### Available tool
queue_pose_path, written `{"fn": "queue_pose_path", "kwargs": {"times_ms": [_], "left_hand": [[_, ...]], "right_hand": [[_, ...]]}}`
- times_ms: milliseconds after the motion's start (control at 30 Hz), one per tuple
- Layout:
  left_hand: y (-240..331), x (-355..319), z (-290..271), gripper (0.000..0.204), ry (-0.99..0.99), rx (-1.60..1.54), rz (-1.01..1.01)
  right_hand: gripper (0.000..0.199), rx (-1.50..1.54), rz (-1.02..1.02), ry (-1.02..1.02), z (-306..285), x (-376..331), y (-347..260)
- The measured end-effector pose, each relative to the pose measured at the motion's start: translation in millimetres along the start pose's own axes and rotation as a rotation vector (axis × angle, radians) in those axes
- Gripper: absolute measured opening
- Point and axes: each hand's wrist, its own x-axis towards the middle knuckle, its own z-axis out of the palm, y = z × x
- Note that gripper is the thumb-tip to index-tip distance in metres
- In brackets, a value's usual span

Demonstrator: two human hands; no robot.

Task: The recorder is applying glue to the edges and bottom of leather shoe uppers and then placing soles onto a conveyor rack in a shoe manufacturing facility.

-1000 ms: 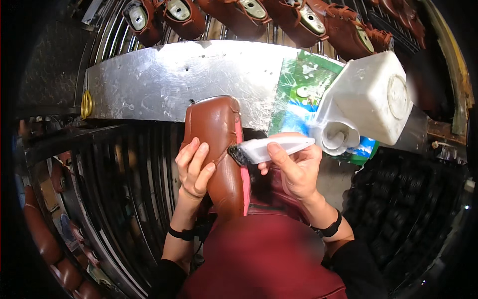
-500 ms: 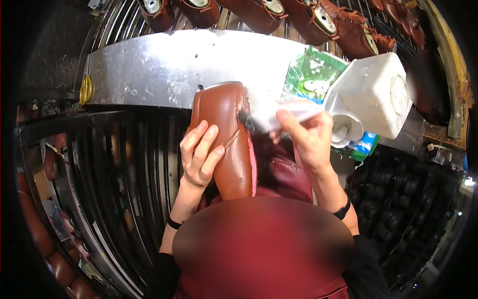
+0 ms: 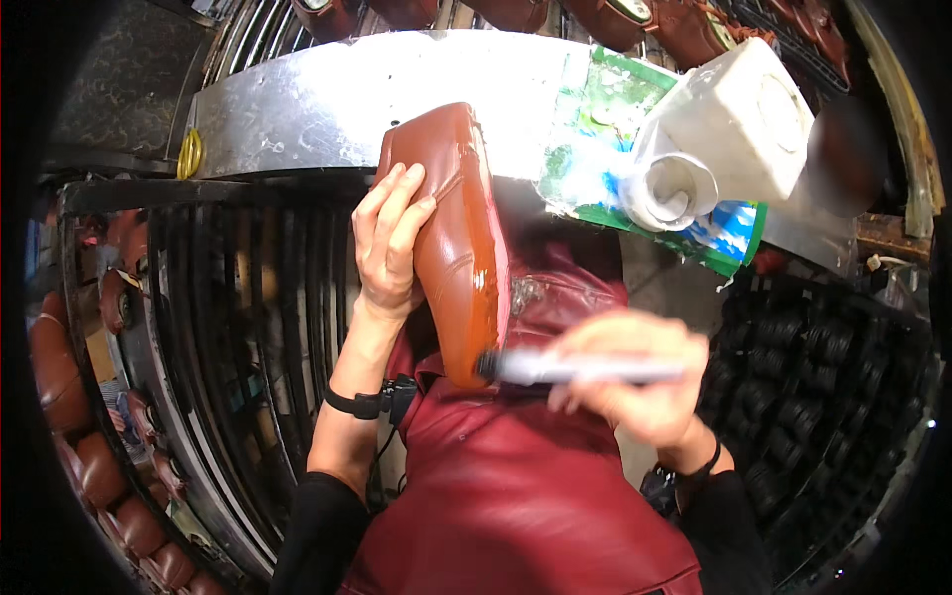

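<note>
A brown leather shoe [image 3: 458, 238] is held on its side in front of me, its toe toward my body and a pink strip along its lower edge. My left hand [image 3: 387, 233] is closed round its left side, fingers lying over the upper. In my right hand [image 3: 640, 372], somewhat smeared by motion, is a brush [image 3: 555, 367] with a pale handle and dark bristles. The bristles touch the shoe's edge near the toe. Wet-looking gloss shows along that side of the leather. Below lies my dark red apron [image 3: 516, 476].
A metal bench top [image 3: 297, 124] runs across the far side. On it, a white plastic container [image 3: 734, 124] with a round white spout or cup [image 3: 674, 190] rests on a green and blue sheet [image 3: 585, 178]. Brown shoes [image 3: 605, 20] line the rack behind. Dark bars [image 3: 288, 288] stand at left.
My right hand has moved the brush nearer my body, from the shoe's heel end down to its toe. The shoe stays in my left hand, and the view has shifted slightly.
</note>
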Motion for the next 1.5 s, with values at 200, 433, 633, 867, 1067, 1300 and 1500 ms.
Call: {"fn": "queue_pose_path", "kwargs": {"times_ms": [200, 433, 633, 867, 1067, 1300, 1500], "left_hand": [[12.1, 16.6, 0.2, 0.049, -0.015, 0.023, -0.05], [14.1, 59.1, -13.4, 0.053, -0.148, 0.061, -0.178], [8.4, 113.7, -35.7, 0.064, -0.301, -0.111, -0.372], [-41.4, 144.7, -34.5, 0.086, -0.419, -0.382, -0.39], [-91.1, 107.1, 2.2, 0.098, -0.02, -0.972, -0.855], [-37.7, 64.1, -16.8, 0.087, 0.082, -0.999, -0.962], [5.7, 13.7, -17.4, 0.074, -0.086, -1.068, -1.105]], "right_hand": [[0.01, 0.209, 0.263, 0.296, 1.6, 24.8, -10.2], [0.022, -0.146, -0.123, -0.006, -14.2, 43.5, -41.6], [0.026, -0.219, -0.342, -0.03, -28.0, 93.1, -59.4], [0.027, -0.235, -0.438, 0.025, -50.7, 156.3, -18.2], [0.012, 0.025, 0.097, 0.475, -41.5, 102.7, 55.3], [0.02, -0.129, -0.078, 1.017, -58.5, 36.8, 40.5], [0.02, -0.018, 0.161, 1.148, -52.1, 36.4, 57.9]]}}
